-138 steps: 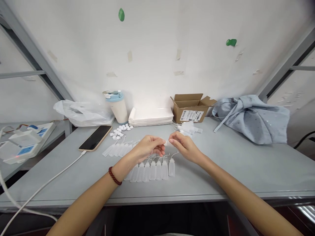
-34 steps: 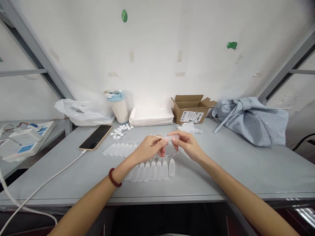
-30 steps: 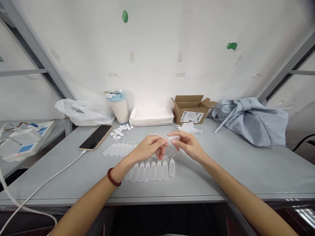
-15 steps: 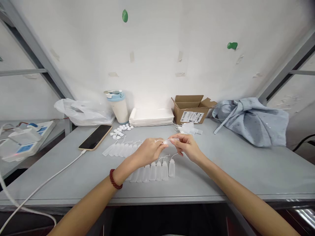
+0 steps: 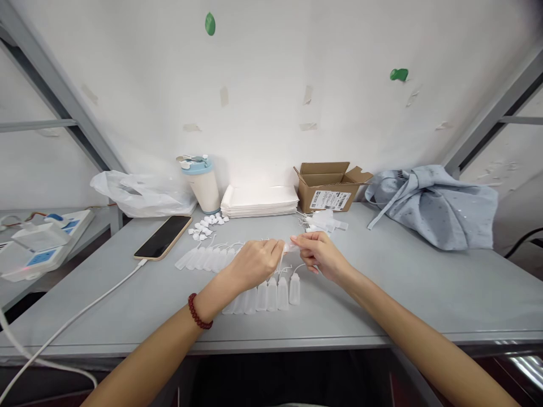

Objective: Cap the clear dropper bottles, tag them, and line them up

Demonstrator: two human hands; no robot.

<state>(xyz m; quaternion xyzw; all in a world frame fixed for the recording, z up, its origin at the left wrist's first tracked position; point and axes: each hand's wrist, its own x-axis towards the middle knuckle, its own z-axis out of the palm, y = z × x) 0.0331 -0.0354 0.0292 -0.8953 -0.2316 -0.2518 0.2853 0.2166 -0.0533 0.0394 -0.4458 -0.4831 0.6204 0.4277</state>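
Observation:
Between my two hands, above the desk, is a small translucent plastic bottle (image 5: 290,247), mostly covered by fingers. My left hand (image 5: 257,262) is closed around one end of it, knuckles up. From the other side, my right hand (image 5: 320,252) pinches it between thumb and index finger, with the other fingers curled under. Below them stretches a front row of similar bottles (image 5: 283,294) with thin white curved strands at their necks, partly behind my left hand. Another row of bottles (image 5: 203,258) lies farther back on the left.
Small white caps (image 5: 206,227) are heaped near a tumbler (image 5: 204,186). At the back are a stack of white sheets (image 5: 259,202), an open cardboard box (image 5: 326,189) and more clear pieces (image 5: 324,220). A charging phone (image 5: 163,237) lies left; a blue cloth bag (image 5: 432,209) right.
My left hand has rolled over, with its knuckles now upward and its fingers hiding more of the bottle. My right hand keeps its pinch and has barely moved.

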